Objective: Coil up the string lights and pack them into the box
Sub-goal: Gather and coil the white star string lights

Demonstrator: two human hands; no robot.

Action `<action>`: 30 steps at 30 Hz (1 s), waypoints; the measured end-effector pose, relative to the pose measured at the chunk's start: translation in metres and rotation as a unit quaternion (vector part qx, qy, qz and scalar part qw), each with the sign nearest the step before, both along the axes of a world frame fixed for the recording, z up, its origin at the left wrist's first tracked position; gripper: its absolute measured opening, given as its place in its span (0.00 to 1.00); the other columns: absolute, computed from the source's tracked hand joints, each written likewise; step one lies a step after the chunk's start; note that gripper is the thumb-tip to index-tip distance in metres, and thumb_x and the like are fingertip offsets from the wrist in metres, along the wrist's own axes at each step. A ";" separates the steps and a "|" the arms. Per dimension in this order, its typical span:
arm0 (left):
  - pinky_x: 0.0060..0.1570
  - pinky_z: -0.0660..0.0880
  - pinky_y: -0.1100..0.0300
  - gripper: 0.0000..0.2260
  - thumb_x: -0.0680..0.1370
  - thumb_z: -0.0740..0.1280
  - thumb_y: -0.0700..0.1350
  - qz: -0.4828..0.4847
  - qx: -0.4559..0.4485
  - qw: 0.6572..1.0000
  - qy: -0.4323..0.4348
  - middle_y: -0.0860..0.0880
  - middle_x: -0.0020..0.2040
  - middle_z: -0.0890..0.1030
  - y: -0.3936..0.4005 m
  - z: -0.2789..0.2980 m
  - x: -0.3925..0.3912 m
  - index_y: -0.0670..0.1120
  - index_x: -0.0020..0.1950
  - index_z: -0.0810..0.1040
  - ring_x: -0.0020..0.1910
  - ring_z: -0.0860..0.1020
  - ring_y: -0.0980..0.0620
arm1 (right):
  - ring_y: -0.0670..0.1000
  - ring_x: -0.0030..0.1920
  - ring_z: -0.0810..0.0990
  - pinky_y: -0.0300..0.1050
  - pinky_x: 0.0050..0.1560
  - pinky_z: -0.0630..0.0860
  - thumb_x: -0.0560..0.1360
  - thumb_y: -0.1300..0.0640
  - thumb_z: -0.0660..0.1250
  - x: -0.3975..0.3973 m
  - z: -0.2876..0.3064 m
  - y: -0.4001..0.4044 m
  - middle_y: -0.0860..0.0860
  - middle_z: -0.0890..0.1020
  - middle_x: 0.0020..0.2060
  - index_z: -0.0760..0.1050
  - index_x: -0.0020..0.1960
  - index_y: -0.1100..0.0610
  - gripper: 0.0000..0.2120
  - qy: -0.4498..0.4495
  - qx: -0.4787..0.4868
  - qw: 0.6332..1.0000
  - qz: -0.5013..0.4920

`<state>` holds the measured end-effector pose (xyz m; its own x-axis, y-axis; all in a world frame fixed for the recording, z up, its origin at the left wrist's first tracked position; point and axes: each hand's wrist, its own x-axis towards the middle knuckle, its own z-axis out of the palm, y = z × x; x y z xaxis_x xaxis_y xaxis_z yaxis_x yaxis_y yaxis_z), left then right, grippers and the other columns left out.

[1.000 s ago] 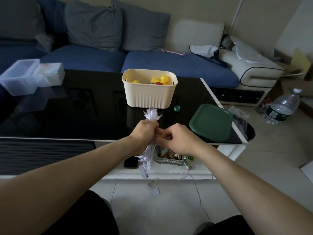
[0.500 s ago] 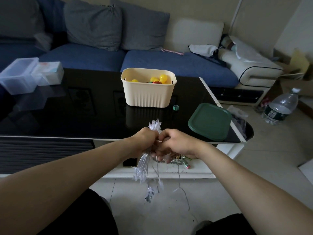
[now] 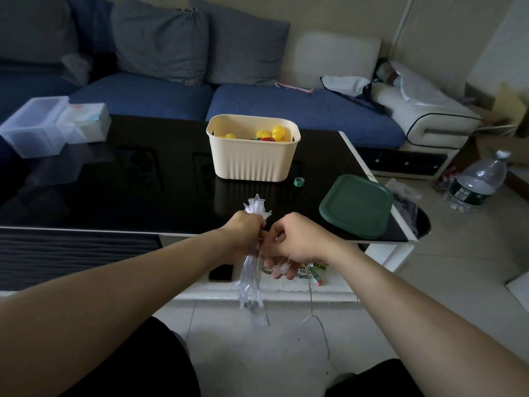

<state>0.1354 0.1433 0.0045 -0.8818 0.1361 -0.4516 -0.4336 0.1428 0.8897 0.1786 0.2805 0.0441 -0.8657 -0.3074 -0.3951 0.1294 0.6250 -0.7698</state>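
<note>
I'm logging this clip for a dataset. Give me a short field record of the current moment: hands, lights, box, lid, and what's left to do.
left hand: grips the bundle of string lights in a fist
right hand: pinches the strand beside the left hand
loose wire: trails down to the floor
box: cream, open, on the black table, holds yellow balls
lid: green, lies right of the box
remaining: coiling unfinished, lights not yet in the box
</note>
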 end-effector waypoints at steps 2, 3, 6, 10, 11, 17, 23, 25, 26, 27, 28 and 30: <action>0.29 0.75 0.55 0.06 0.79 0.56 0.35 0.018 0.012 1.000 -0.006 0.39 0.34 0.77 -0.001 0.001 -0.001 0.39 0.44 0.71 0.24 0.75 0.46 | 0.55 0.35 0.86 0.42 0.30 0.79 0.76 0.62 0.73 -0.001 -0.002 -0.001 0.58 0.86 0.37 0.81 0.48 0.63 0.03 0.022 0.042 0.999 0.011; 0.29 0.75 0.55 0.06 0.80 0.56 0.35 0.014 0.013 1.000 -0.008 0.39 0.33 0.77 -0.002 0.002 -0.001 0.39 0.45 0.71 0.24 0.75 0.45 | 0.52 0.33 0.85 0.40 0.29 0.78 0.75 0.61 0.74 -0.001 -0.003 -0.002 0.57 0.86 0.36 0.82 0.47 0.61 0.03 0.040 0.061 0.997 0.012; 0.31 0.78 0.50 0.11 0.80 0.53 0.34 -0.035 0.020 0.999 -0.023 0.38 0.33 0.76 -0.002 0.007 0.008 0.36 0.42 0.73 0.27 0.77 0.42 | 0.46 0.28 0.80 0.38 0.27 0.75 0.72 0.57 0.77 -0.003 -0.006 -0.004 0.53 0.85 0.33 0.84 0.44 0.58 0.05 0.123 0.100 0.987 0.002; 0.22 0.72 0.59 0.15 0.77 0.50 0.32 -0.088 -0.009 0.996 -0.021 0.41 0.24 0.74 0.002 0.009 0.018 0.40 0.33 0.70 0.20 0.73 0.46 | 0.48 0.33 0.79 0.40 0.32 0.74 0.67 0.57 0.78 -0.007 -0.012 -0.009 0.53 0.84 0.36 0.84 0.41 0.58 0.06 0.172 0.137 0.975 -0.012; 0.21 0.69 0.62 0.15 0.76 0.50 0.32 -0.081 -0.017 0.996 -0.018 0.43 0.22 0.72 0.003 0.008 0.017 0.41 0.32 0.68 0.19 0.71 0.47 | 0.48 0.32 0.77 0.38 0.30 0.72 0.67 0.57 0.78 -0.008 -0.013 -0.010 0.53 0.84 0.35 0.84 0.40 0.58 0.06 0.173 0.136 0.975 -0.018; 0.22 0.59 0.68 0.15 0.78 0.53 0.35 -0.061 -0.054 0.997 -0.004 0.47 0.22 0.67 -0.004 0.004 0.006 0.44 0.33 0.69 0.17 0.63 0.53 | 0.49 0.35 0.76 0.46 0.37 0.73 0.65 0.54 0.82 -0.012 -0.015 -0.013 0.53 0.79 0.35 0.77 0.40 0.57 0.15 0.108 0.041 0.992 -0.049; 0.22 0.59 0.70 0.12 0.82 0.54 0.41 0.012 0.003 1.000 0.002 0.48 0.29 0.69 -0.020 0.012 -0.003 0.46 0.39 0.67 0.18 0.62 0.55 | 0.50 0.38 0.80 0.42 0.36 0.75 0.62 0.37 0.77 -0.017 -0.018 0.016 0.53 0.83 0.37 0.79 0.47 0.58 0.27 -0.067 0.016 0.998 0.013; 0.22 0.59 0.69 0.12 0.83 0.54 0.42 0.031 0.019 0.999 0.016 0.48 0.30 0.68 -0.026 0.014 -0.006 0.47 0.39 0.66 0.19 0.62 0.54 | 0.49 0.36 0.80 0.41 0.36 0.75 0.70 0.38 0.73 -0.017 -0.024 0.025 0.52 0.82 0.35 0.79 0.47 0.59 0.23 -0.118 0.031 0.992 0.042; 0.23 0.58 0.68 0.12 0.83 0.54 0.42 0.039 0.023 0.999 0.022 0.48 0.30 0.68 -0.028 0.015 -0.007 0.47 0.39 0.66 0.20 0.63 0.54 | 0.49 0.35 0.80 0.41 0.36 0.75 0.74 0.39 0.70 -0.017 -0.027 0.027 0.51 0.81 0.33 0.79 0.46 0.59 0.21 -0.132 0.039 0.990 0.043; 0.24 0.58 0.67 0.12 0.83 0.54 0.43 0.044 0.026 0.998 0.026 0.48 0.30 0.68 -0.030 0.015 -0.008 0.47 0.39 0.67 0.21 0.63 0.53 | 0.49 0.34 0.80 0.41 0.37 0.75 0.78 0.41 0.68 -0.017 -0.029 0.028 0.50 0.80 0.32 0.79 0.46 0.59 0.19 -0.137 0.044 0.989 0.036; 0.25 0.58 0.66 0.13 0.83 0.54 0.44 0.047 0.027 0.998 0.029 0.48 0.30 0.69 -0.031 0.014 -0.009 0.47 0.39 0.67 0.22 0.64 0.53 | 0.49 0.34 0.80 0.42 0.37 0.75 0.81 0.43 0.65 -0.017 -0.031 0.028 0.50 0.79 0.31 0.79 0.46 0.59 0.18 -0.137 0.039 0.989 0.024; 0.26 0.58 0.64 0.13 0.84 0.54 0.44 0.046 0.026 0.998 0.034 0.49 0.30 0.69 -0.031 0.014 -0.009 0.47 0.40 0.67 0.23 0.65 0.53 | 0.49 0.34 0.81 0.42 0.37 0.75 0.83 0.47 0.61 -0.016 -0.030 0.022 0.50 0.80 0.32 0.78 0.47 0.59 0.17 -0.150 -0.013 0.989 -0.003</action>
